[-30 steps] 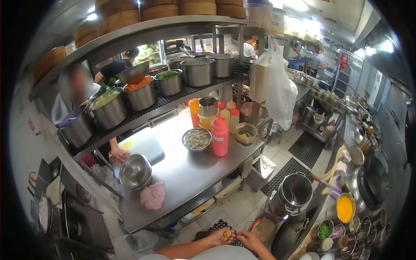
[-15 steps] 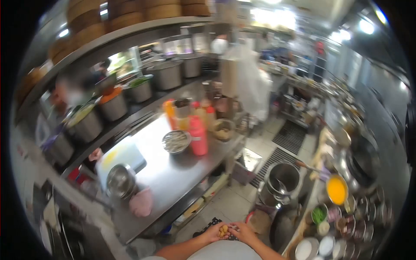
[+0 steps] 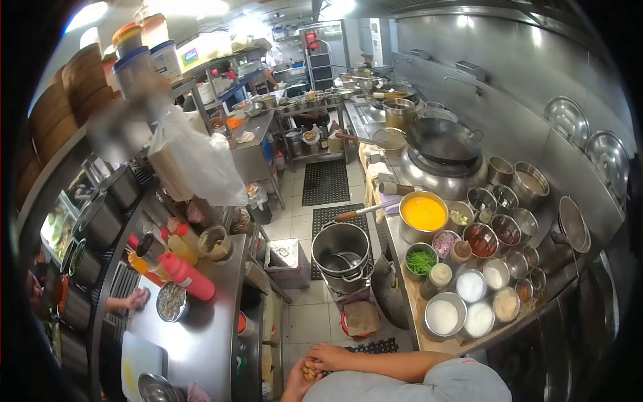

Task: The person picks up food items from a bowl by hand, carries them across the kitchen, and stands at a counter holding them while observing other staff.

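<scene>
Several small yellow-brown lumps (image 3: 310, 372) sit in my cupped left hand (image 3: 295, 384), low in the view and close to my body. Over them lies my right hand (image 3: 329, 357), its fingers curled onto the lumps and against the left hand. Part of the lumps is hidden under the fingers. A stool with a brown square top (image 3: 362, 317) stands on the floor just beyond my hands.
Ahead stands a large steel pot (image 3: 340, 248). On the right counter are a pan of orange liquid (image 3: 423, 213), bowls of white powder (image 3: 445, 316) and a wok (image 3: 443, 139). A pink bottle (image 3: 187, 276) stands on the left steel table, where another person's hand (image 3: 137, 299) reaches in.
My view has swung right, from the left steel table toward the aisle and the wok counter. My right hand now covers more of the lumps in my left hand.
</scene>
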Demonstrator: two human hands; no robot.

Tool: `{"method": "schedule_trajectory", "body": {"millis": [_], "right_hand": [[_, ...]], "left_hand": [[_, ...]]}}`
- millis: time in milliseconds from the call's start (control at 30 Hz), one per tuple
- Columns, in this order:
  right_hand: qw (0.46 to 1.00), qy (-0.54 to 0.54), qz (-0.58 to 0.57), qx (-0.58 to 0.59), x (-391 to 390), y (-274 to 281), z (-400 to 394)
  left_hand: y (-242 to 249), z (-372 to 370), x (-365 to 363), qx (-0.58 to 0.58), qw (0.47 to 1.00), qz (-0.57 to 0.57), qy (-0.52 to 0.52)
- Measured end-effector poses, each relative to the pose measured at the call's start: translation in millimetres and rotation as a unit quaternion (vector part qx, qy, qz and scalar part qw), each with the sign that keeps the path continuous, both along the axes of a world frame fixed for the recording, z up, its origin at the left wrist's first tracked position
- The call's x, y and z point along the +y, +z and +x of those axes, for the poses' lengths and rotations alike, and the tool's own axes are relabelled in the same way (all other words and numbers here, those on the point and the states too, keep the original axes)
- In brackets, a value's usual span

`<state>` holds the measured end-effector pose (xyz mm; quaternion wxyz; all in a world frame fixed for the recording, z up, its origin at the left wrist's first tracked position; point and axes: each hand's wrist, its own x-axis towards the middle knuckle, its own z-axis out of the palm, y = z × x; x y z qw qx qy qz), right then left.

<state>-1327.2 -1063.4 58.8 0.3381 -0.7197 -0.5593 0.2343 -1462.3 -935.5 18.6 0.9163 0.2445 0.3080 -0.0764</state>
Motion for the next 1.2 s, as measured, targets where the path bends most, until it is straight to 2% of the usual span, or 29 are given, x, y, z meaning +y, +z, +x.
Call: {"method": "schedule_trajectory", "body": {"millis": [67,167,333,400,433,500,533,600,633,700,733,933,1033,1200], "right_hand": [[1.0,-0.002,0.0,-0.001,-0.4,1.0,0.1],[1.0,-0.002,0.003,0.001,0.2,0.1,-2.1],[1.0,0.016,-0.022,0.011,-2.9,1.9,0.7],[0.999,0.019,0.038,0.017,2.9,-17.1,-0.3],[0.997,0.062,0.036,0.016,3.0,-13.8,-2.2],[0.999,0.022,0.026,0.041,1.1,6.0,0.2],[0.996,0.073,0.024,0.037,2.1,10.6,-0.1],[0.998,0.009,0.047,0.039,-0.8,13.1,-1.2],[0.998,0.038,0.042,0.037,-1.7,11.6,-0.3],[0.998,0.028,0.059,0.001,1.3,9.6,1.2],[0.997,0.013,0.056,0.045,0.6,11.0,-0.3],[0.997,-0.003,0.074,0.03,9.3,7.8,0.6],[0.998,-0.016,0.017,0.066,19.2,16.7,-1.6],[0.994,-0.051,0.05,0.087,52.8,-10.9,4.9]], "left_hand": [[0.4,1.1,0.4,0.021,0.999,0.028,0.004],[-16.1,-4.2,5.5,-0.02,1.0,-0.001,-0.006],[1.1,1.4,-4.7,0.015,0.999,0.049,0.006],[-6.7,1.3,-5.5,0.01,0.999,0.028,0.011],[-11.7,-0.5,-4.5,0.0,1.0,0.012,0.005],[-12.7,-2.1,-6.5,0.022,0.999,0.003,0.026],[-12.8,-2.9,-7.5,0.017,0.997,0.001,0.077],[-13.7,-3.5,-10.2,0.001,0.999,-0.009,0.035],[-15.0,-4.4,-12.3,-0.002,0.998,-0.013,0.064],[-16.0,-4.6,-10.1,0.027,0.998,-0.019,0.059],[-7.9,-5.5,-11.8,0.03,0.997,0.001,0.068],[-6.8,-10.0,-9.2,0.041,0.994,-0.028,0.092],[-4.7,-11.5,2.4,0.065,0.989,-0.068,0.111],[-22.3,2.5,43.9,0.045,0.991,-0.102,0.069]]}}
